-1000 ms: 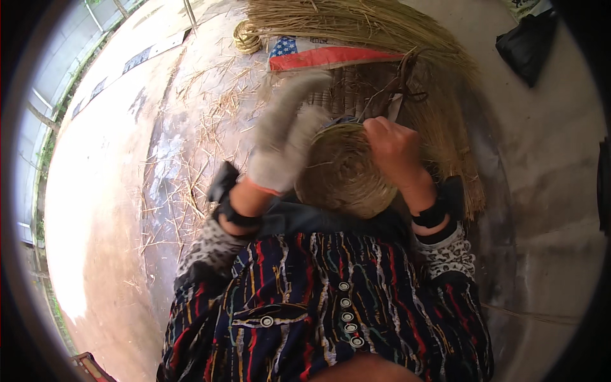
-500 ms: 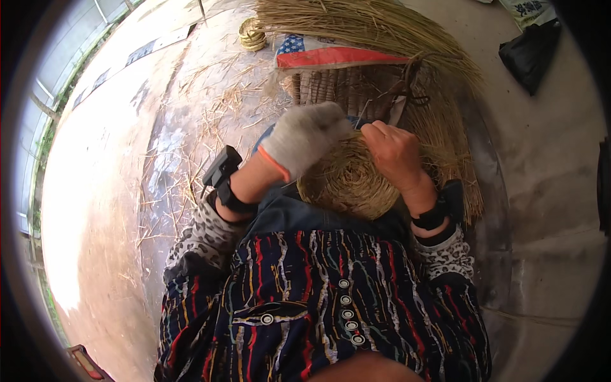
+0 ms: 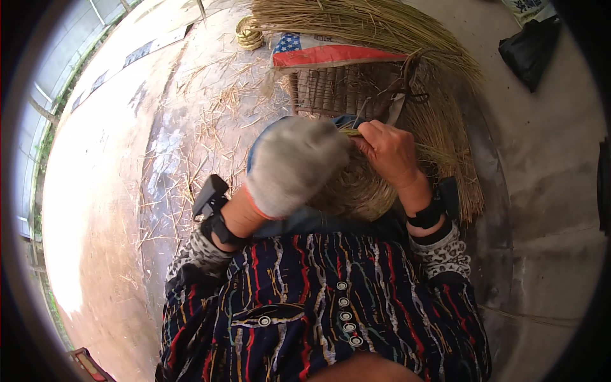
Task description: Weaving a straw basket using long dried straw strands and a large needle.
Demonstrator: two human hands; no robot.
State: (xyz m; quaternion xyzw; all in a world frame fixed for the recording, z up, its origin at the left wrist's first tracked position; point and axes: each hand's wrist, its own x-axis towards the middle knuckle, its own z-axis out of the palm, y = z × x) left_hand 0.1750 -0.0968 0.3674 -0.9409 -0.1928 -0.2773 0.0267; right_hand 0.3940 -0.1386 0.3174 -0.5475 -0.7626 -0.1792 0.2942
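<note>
A round coiled straw basket [image 3: 356, 191] rests on my lap, mostly hidden under my hands. My left hand [image 3: 289, 165], in a grey work glove, lies curled over the basket's left rim and grips it. My bare right hand [image 3: 388, 149] pinches a thin bundle of straw strands [image 3: 439, 151] against the basket's top edge. Both wrists wear black bands with small devices.
A big heap of loose straw [image 3: 382, 28] lies ahead on the concrete floor, with a woven mat [image 3: 344, 86] and a red, white and blue sack [image 3: 331, 54] on it. A small straw coil [image 3: 249, 33] sits far left. A black bag [image 3: 531, 48] is at the upper right.
My gloved left hand came down from above the basket and closed over its left rim. The right hand shifted slightly upward while keeping the straw pinched.
</note>
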